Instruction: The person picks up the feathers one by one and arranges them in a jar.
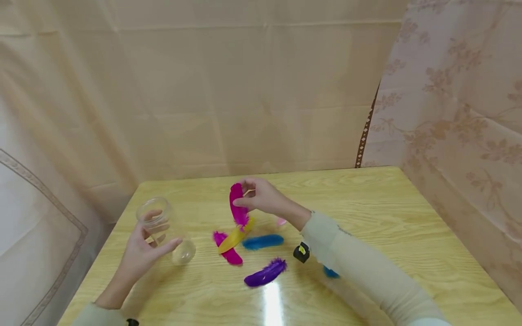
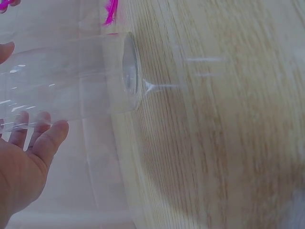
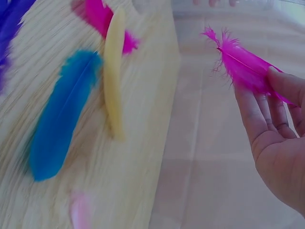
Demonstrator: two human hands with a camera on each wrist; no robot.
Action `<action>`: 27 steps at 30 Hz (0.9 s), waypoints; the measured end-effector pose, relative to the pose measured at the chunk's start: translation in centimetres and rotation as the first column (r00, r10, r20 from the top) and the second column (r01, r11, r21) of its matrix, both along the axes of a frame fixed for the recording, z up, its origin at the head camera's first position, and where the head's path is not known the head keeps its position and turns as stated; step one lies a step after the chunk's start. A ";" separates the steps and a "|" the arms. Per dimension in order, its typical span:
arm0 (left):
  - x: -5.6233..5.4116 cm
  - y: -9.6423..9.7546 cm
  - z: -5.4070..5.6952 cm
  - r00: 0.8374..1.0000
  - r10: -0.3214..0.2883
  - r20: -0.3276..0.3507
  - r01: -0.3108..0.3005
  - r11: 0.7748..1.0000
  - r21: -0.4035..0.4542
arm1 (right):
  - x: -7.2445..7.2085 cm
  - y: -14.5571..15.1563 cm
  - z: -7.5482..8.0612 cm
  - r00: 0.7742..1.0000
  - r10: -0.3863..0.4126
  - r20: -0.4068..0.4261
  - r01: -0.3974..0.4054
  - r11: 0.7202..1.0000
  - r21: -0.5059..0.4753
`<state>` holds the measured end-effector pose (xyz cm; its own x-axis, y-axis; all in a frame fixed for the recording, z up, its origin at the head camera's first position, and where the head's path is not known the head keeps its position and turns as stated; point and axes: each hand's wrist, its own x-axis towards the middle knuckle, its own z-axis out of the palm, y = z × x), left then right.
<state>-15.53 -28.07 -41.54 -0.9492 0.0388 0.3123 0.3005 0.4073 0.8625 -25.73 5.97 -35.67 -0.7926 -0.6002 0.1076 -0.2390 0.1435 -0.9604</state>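
A clear jar (image 1: pixel 160 226) stands tilted at the left of the table, gripped by my left hand (image 1: pixel 140 251) with thumb and fingers on either side. Its open mouth faces up. My right hand (image 1: pixel 265 195) pinches a magenta feather (image 1: pixel 237 203) above the table, with the fluffy end hanging down; the right wrist view shows thumb and fingertips on the feather (image 3: pixel 248 69). Below it, a yellow feather (image 1: pixel 233 239) lies across a second magenta feather (image 1: pixel 232 257). Beside them are a blue feather (image 1: pixel 263 242) and a purple feather (image 1: pixel 266 273).
A pale pink feather (image 1: pixel 281 221) lies partly behind my right wrist. Another blue piece (image 1: pixel 331 272) shows under the right sleeve, near a black wrist device (image 1: pixel 302 252). The wooden table (image 1: pixel 408 226) ends at a beige curtain (image 1: pixel 265 99) at the back.
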 end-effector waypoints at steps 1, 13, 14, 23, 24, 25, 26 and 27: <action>0.0 0.0 0.0 1.000 0.002 0.000 -0.002 1.000 -0.002 | 0.0 -0.3 0.1 1.000 -0.003 -0.001 0.003 1.000 -0.006; 0.5 -0.1 -0.5 0.999 0.031 0.019 -0.030 0.999 -0.019 | 1.1 -4.0 1.2 0.999 0.030 -0.026 -0.032 0.996 -0.081; 0.3 0.0 -0.5 0.999 0.026 0.020 -0.026 1.000 -0.013 | 1.1 -4.1 1.3 0.999 0.035 -0.030 -0.037 0.996 -0.083; -0.8 -0.1 -0.3 1.000 0.023 0.006 -0.024 1.000 0.005 | 0.8 -5.3 2.1 0.993 0.096 -0.065 -0.098 0.995 -0.032; -0.8 -0.1 -0.3 1.000 0.026 0.010 -0.026 1.000 0.008 | 0.8 -5.5 2.1 0.993 0.099 -0.068 -0.101 0.994 -0.031; -0.7 -0.2 -0.3 0.999 0.030 0.013 -0.030 0.999 0.011 | 0.8 -5.7 2.2 0.992 0.103 -0.067 -0.106 0.994 -0.034; -0.7 -0.3 -0.3 0.999 0.032 0.019 -0.032 0.999 0.017 | 0.8 -6.0 2.2 0.992 0.110 -0.063 -0.113 0.993 -0.043; -0.6 -0.3 -0.3 0.999 0.033 0.024 -0.034 0.999 0.021 | 0.8 -6.1 2.2 0.991 0.117 -0.060 -0.120 0.992 -0.049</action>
<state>-16.13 -28.37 -41.83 -0.9569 0.0007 0.2904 0.2666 0.3985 0.8776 -24.91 -0.17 -33.47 -0.7079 -0.6819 0.1841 -0.3054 0.0605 -0.9503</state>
